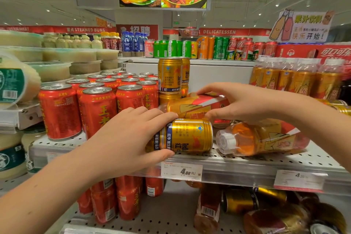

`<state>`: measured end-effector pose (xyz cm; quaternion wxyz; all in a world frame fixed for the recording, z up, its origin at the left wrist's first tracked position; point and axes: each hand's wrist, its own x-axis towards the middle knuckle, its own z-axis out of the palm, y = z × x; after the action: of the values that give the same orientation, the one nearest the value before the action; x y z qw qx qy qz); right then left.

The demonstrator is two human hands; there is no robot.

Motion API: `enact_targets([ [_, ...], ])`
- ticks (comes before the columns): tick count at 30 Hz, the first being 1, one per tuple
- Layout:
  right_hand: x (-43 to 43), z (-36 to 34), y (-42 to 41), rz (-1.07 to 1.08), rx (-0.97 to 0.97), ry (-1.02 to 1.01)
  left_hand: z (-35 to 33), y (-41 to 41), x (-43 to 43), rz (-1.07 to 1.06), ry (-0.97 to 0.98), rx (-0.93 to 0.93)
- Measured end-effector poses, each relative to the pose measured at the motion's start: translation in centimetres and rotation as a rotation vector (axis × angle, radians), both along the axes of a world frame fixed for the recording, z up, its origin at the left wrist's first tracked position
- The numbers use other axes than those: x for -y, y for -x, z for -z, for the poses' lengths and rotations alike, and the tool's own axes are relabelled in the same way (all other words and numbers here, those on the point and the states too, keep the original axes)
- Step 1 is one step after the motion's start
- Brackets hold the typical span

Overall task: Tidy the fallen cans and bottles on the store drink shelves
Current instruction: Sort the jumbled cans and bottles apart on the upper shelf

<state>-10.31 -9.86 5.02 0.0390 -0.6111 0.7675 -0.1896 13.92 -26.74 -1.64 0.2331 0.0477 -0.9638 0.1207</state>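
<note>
left grip [131, 135] holds can [190, 136]; right grip [237, 100], bottle [199, 104]

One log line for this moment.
left hand grips fallen gold Red Bull can | right hand grips fallen bottle behind it | second bottle lies on shelf

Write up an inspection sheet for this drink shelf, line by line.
Surface: perforated metal shelf, price tags on its front edge.
Job's things: gold can, rear bottle and right bottle all lie on their sides.
Clutter: fallen bottles and cans on the shelf below.
Grippers: left hand grips the gold can; right hand grips the rear bottle.
Cables: nothing seen.
Surroundings: upright red cans at left; stacked gold cans behind.
</note>
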Motion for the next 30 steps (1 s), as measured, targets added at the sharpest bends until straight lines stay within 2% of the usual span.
enact_targets([
  [7, -2.4, -1.3, 0.8, 0.023, -0.176, 0.338, -0.2, 1.6, -1.1, -0.047, 0.021, -0.001],
  [15, -9.1, -2.4, 2.9, 0.175, -0.242, 0.554, -1.4, 4.3, -1.9, -0.134, 0.032, 0.045],
  [24, -17.2, 0.2, 7.6, 0.4, -0.252, 0.483, -1.4, 6.6, -3.9, -0.202, 0.06, 0.0],
  [30, -22.2, 3.7, 10.7, 0.56, -0.178, 0.433, -1.6, 8.6, -6.6, -0.035, 0.001, -0.147],
])
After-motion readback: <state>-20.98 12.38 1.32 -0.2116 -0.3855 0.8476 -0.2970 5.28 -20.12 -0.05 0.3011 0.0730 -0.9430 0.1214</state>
